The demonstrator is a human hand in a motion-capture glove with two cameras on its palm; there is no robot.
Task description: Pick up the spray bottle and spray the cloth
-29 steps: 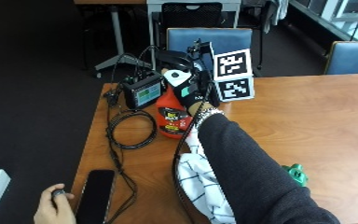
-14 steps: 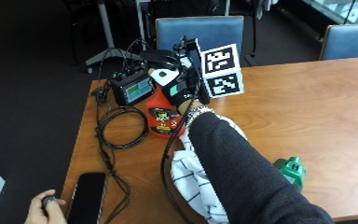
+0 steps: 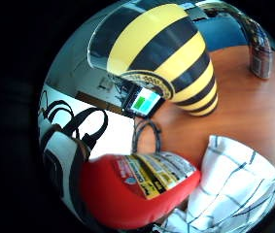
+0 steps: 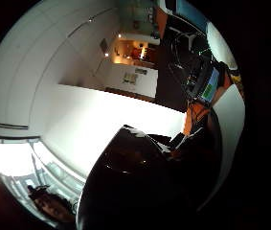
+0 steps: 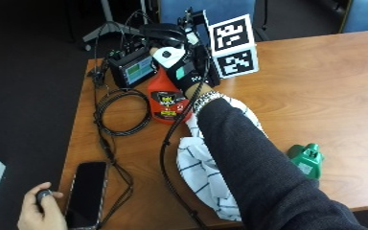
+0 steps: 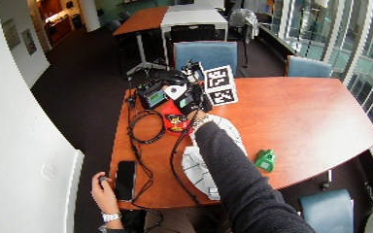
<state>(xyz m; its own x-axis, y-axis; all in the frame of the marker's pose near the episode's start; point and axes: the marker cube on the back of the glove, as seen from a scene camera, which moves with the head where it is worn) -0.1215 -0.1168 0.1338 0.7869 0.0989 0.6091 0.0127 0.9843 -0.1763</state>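
Gloved and reaching forward across the table [image 5: 311,86], the right hand [image 5: 183,71] sits at the top of the red spray bottle [image 5: 166,101], apparently wrapped round its neck and sprayer head; the fingers themselves are hidden behind the glove's gear, so how fully they have closed is a judgement, not something plainly seen. Below the hand the bottle stands roughly upright, its long axis running from the palm down to the table, with its labelled red body filling much of the little-finger-side palm view. Just beside the bottle's base, on the side toward the person, lies the white checked cloth [image 5: 200,163], partly under the sleeve [image 5: 254,158]. Since the cloth lies so near, the coming move likely needs only a lift and a turn of the nozzle back toward it.
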